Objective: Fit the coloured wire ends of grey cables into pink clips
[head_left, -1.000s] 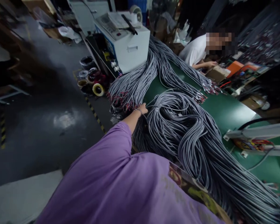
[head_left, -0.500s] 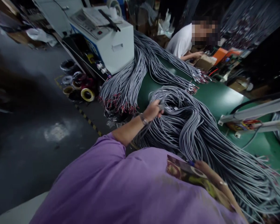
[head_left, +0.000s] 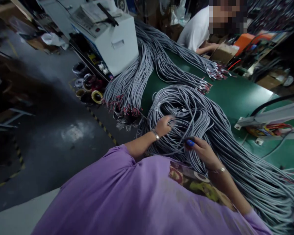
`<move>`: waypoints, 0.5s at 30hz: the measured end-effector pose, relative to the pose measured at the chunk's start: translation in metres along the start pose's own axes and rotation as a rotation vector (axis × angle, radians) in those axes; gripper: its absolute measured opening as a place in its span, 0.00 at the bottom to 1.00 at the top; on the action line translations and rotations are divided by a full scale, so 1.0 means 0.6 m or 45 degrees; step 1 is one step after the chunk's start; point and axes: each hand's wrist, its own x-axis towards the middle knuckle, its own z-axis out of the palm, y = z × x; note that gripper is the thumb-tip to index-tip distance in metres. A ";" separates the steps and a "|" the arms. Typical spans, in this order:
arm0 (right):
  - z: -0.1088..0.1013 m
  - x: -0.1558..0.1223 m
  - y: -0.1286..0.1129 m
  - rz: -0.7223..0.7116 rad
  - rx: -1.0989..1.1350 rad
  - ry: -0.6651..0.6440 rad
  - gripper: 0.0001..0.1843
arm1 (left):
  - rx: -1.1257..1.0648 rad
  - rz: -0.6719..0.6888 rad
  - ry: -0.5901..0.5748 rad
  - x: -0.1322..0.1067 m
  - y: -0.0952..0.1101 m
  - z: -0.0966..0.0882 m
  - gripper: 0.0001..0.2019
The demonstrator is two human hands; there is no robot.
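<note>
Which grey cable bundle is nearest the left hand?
The looped coil beneath the left hand. The bundles fanning out beside the white machine are unlooped and lie farther from that hand.

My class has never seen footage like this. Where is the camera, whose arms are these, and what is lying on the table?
There is no robot here: both arms belong to a person in a purple top. The view comes from a camera worn on that person's head, looking forward and down.

On the green table lie long bundles of grey cable, some with reddish ends. A looped coil of the same cable lies in front of the person. The left hand is at this coil, its fingertips blurred. The right hand is near it, with something small and blue at its fingertips; what that is, and whether either hand grips cable, is unclear.

Beyond stands a pale, box-shaped machine.
</note>
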 end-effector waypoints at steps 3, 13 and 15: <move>0.053 0.093 0.057 -0.162 -0.593 0.062 0.13 | 0.182 -0.450 0.392 0.033 -0.089 -0.059 0.26; 0.069 0.143 0.198 -0.178 -1.067 0.143 0.09 | -0.040 -0.973 0.257 0.093 -0.156 -0.072 0.23; 0.072 0.146 0.203 -0.205 -1.006 0.174 0.08 | -0.015 -0.991 0.296 0.082 -0.141 -0.071 0.19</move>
